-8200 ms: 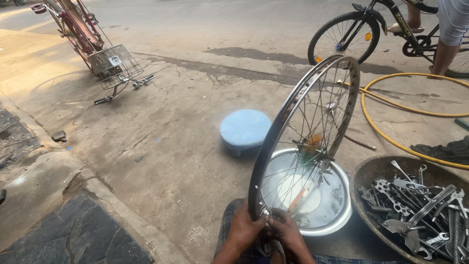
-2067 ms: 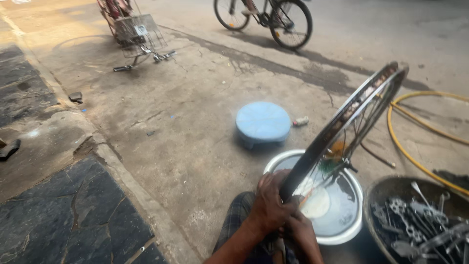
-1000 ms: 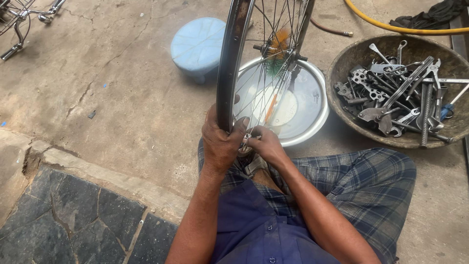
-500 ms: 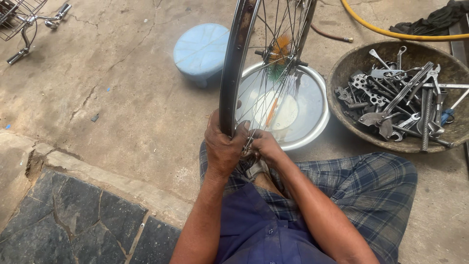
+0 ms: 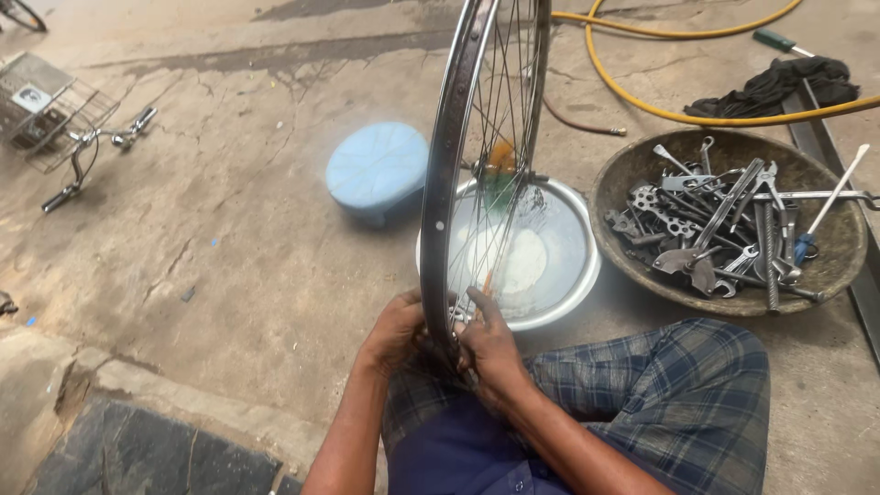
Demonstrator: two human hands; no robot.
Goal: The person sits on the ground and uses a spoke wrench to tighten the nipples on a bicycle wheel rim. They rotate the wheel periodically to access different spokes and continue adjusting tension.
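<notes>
From the head camera, a bare bicycle wheel rim (image 5: 446, 174) stands upright on its edge between the person's knees, spokes running up to the hub. The left hand (image 5: 396, 332) wraps the bottom of the rim from the outer side, its grip clenched around the metal. The right hand (image 5: 488, 344) presses against the other side at the same low spot, fingers (image 5: 477, 302) reaching up among the spokes; whether they pinch a small tool there cannot be told. Just behind the wheel sits a white metal basin (image 5: 568, 275) on the concrete ground. Beside it to the right lies a shallow dark bowl (image 5: 825, 266) full of wrenches (image 5: 715, 220). A round blue stool (image 5: 377, 171) stands left of the basin, and a yellow hose (image 5: 642, 101) curls beyond.
</notes>
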